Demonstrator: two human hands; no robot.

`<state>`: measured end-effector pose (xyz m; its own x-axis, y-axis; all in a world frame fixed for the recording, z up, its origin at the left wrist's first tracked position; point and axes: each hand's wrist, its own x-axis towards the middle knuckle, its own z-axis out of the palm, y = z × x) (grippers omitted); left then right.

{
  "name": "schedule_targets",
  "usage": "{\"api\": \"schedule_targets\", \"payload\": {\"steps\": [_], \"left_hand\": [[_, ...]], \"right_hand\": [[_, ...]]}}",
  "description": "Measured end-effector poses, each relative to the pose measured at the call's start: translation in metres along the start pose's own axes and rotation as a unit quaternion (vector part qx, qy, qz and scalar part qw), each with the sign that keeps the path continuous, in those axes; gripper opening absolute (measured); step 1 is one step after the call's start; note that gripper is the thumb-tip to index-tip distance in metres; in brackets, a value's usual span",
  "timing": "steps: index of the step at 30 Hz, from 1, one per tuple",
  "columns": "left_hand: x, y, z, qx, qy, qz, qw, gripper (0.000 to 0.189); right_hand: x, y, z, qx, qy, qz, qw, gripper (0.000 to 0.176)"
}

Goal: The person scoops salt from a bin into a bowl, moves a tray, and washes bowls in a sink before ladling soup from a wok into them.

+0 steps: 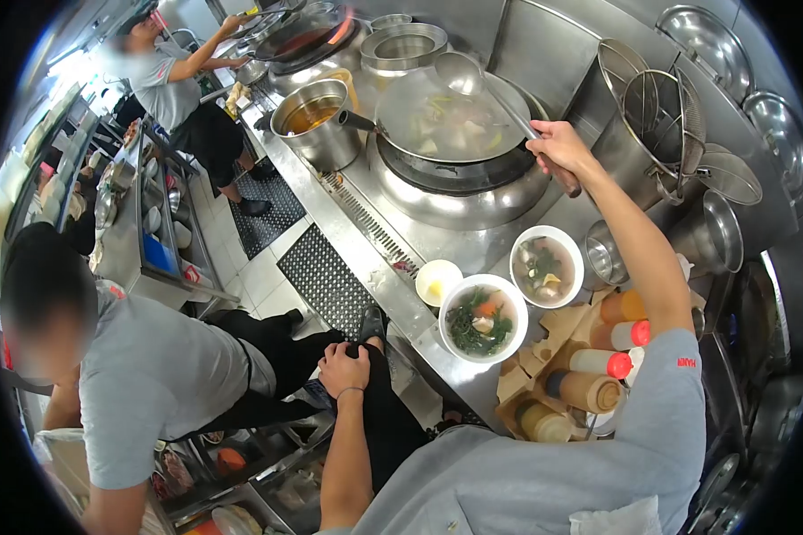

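My right hand (pixel 558 152) is wrapped round the wooden handle of a long metal ladle (pixel 459 73). The ladle's bowl hangs over the back part of a wok (pixel 393 98) holding pale steaming soup with green and light pieces. My left hand (pixel 343 370) rests on my dark-trousered leg with its fingers spread, holding nothing. On the counter in front of the wok stand two white bowls of soup, one with dark greens and an orange piece (pixel 486 318), the other (pixel 547 267) behind it to the right. Beside them is a small white cup (pixel 438 283) with something yellow.
A steel pot of brown liquid (pixel 310 114) stands left of the wok. Strainers (pixel 656 107) fill a metal container at right. Sauce bottles (pixel 589 392) stand in a carton near my right arm. One co-worker (pixel 161 357) leans at left; another (pixel 174 80) works at a farther wok.
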<state>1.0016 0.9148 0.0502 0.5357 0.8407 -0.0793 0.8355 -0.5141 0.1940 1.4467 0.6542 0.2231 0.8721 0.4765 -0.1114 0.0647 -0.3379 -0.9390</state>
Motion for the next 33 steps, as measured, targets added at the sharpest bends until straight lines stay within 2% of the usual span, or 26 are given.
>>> {"api": "schedule_targets", "payload": {"steps": [4,10,13,17,22,25,26,28,29,30,33], "left_hand": [[0.000,0.002,-0.002,-0.006,-0.005,-0.002,1.000,0.036],[-0.001,-0.002,-0.001,-0.009,0.000,0.000,1.000,0.035],[-0.002,-0.004,0.001,-0.006,0.003,0.006,1.000,0.035],[-0.001,-0.001,0.002,-0.013,-0.002,0.010,1.000,0.035],[-0.001,0.003,0.001,-0.017,-0.013,0.008,1.000,0.035],[-0.002,0.001,0.002,-0.011,-0.012,0.011,1.000,0.034],[-0.002,0.000,0.002,-0.004,-0.015,0.018,1.000,0.034],[-0.003,0.001,-0.003,0.012,-0.013,0.028,0.999,0.035],[-0.003,-0.003,0.002,0.017,0.008,0.037,0.999,0.035],[-0.003,-0.001,-0.001,0.018,-0.010,0.030,0.999,0.034],[-0.003,-0.004,0.003,0.003,-0.008,0.022,1.000,0.034]], "right_hand": [[0.014,0.010,0.011,-0.016,0.045,0.011,0.999,0.065],[0.026,0.033,0.015,-0.005,0.043,0.031,0.999,0.066],[0.019,0.032,0.021,0.063,0.062,0.046,0.995,0.049],[0.015,0.023,0.022,0.192,-0.027,0.083,0.978,0.016],[0.006,-0.001,0.027,0.347,-0.048,0.118,0.929,0.009],[0.019,0.002,0.021,0.358,-0.087,0.135,0.920,0.010],[0.023,0.011,0.020,0.361,-0.107,0.096,0.921,0.013],[0.003,-0.005,0.022,0.286,-0.085,0.057,0.953,0.013],[0.012,0.000,0.020,0.288,-0.103,0.071,0.949,0.012],[0.005,-0.011,0.023,0.252,-0.083,0.107,0.958,0.014],[-0.009,-0.020,0.021,0.182,-0.070,0.076,0.978,0.014]]}}
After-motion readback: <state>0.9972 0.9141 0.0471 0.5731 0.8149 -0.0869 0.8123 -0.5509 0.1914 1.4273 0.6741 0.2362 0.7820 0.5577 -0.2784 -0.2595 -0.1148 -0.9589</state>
